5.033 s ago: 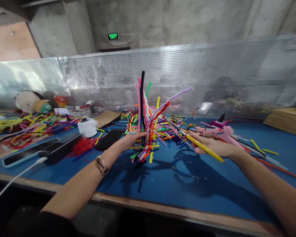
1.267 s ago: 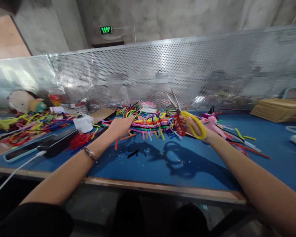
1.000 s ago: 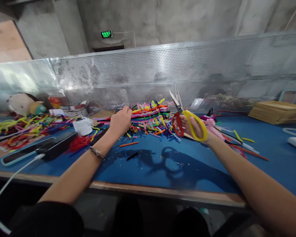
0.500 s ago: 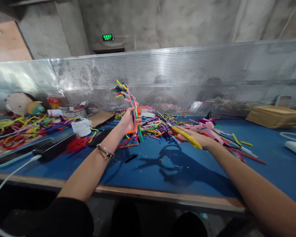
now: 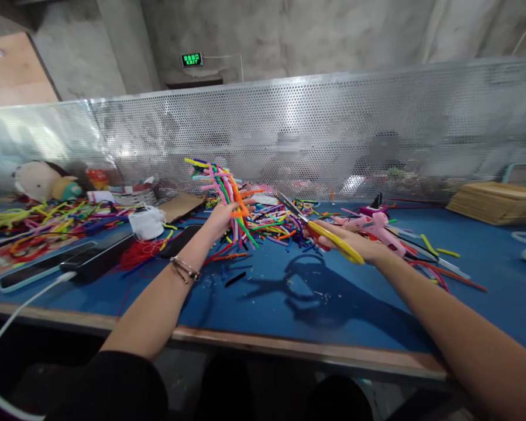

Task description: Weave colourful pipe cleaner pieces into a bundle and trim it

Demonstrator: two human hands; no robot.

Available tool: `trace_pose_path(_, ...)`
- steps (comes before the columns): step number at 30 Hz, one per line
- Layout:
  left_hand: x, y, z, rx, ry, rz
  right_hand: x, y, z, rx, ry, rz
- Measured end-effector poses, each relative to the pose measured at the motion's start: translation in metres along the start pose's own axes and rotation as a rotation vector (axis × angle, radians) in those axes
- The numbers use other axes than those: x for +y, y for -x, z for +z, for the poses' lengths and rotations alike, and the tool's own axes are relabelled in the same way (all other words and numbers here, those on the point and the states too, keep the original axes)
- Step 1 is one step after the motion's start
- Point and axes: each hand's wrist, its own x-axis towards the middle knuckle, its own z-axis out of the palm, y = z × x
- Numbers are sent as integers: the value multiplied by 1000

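My left hand holds a bundle of many-coloured pipe cleaners above the blue table. The thumb lies over the bundle, and other fingertips show spread beyond it on the right. My right hand grips yellow-handled scissors, their blades pointing up and left toward the bundle without touching it. Below and behind both hands lies a pile of short pipe cleaner pieces. Beside the right hand rests a pink glue gun.
On the blue table, a phone, a black power strip and a white roll lie left. More pipe cleaners spread behind them. Stacked wooden trays stand right. A perforated metal screen closes the back.
The bundle has been lowered slightly and fanned out, and my left fingers have loosened and spread around it. My right hand keeps the scissors in nearly the same position.
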Motion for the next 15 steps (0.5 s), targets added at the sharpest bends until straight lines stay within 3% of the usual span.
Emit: trace_pose_path(15, 0, 3, 3, 34, 144, -97, -6, 2, -1, 23, 54, 36)
